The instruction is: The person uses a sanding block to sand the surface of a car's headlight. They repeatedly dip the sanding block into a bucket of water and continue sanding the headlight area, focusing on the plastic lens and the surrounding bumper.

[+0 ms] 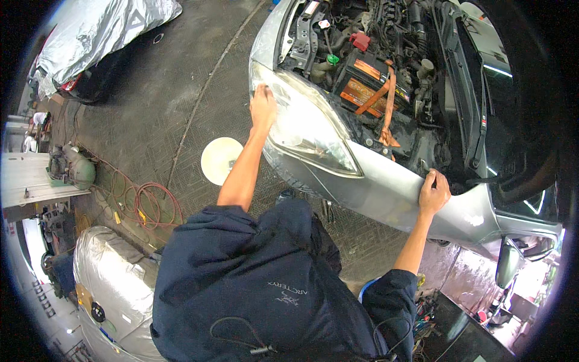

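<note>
The silver car's clouded headlight (307, 123) lies in front of me, its lens whitish with a clearer patch toward the lower corner. My left hand (263, 110) presses on its outer left part, fingers bent and close together; whatever may be under the fingertips is hidden. Farther right, my right hand (434, 193) leans on the silver fender (392, 187), its fingers curled at the upper edge beside the engine bay. No tool shows in the right hand.
Behind the headlight, the engine bay holds a battery (365, 87) with an orange strap (389, 102). A pale round bucket (221, 158) stands on the floor left of my forearm. A red hose (158, 202) lies coiled near a green compressor (75, 166). Silver-covered vehicles (108, 36) stand left.
</note>
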Available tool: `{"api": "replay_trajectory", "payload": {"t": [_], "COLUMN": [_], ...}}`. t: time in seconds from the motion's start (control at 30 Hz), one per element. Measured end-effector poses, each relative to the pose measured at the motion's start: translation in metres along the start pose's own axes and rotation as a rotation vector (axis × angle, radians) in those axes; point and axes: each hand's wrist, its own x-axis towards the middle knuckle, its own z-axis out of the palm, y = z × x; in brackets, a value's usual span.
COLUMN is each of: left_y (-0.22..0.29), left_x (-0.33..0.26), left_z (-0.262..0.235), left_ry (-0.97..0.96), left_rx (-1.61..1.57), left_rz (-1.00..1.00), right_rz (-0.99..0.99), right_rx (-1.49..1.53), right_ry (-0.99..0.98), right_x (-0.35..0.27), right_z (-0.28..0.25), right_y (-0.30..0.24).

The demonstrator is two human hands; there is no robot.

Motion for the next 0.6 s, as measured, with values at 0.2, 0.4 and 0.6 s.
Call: {"api": "replay_trajectory", "payload": {"t": [0.2, 0.4, 0.6], "left_y": [0.017, -0.015, -0.021], "left_x": [-0.087, -0.009, -0.019], "left_z": [0.02, 0.015, 0.012], "left_ry": [0.029, 0.044, 0.044], "left_rx": [-0.001, -0.013, -0.204], "left_rz": [0.622, 0.289, 0.471], "right_rz": [0.048, -0.008, 0.008], "right_rx": [-0.053, -0.031, -0.046], "right_ry": [-0.044, -0.074, -0.102], "right_x": [-0.004, -0.008, 0.001], "right_z": [-0.01, -0.002, -0.001], "right_y": [0.009, 0.03, 0.008]}}
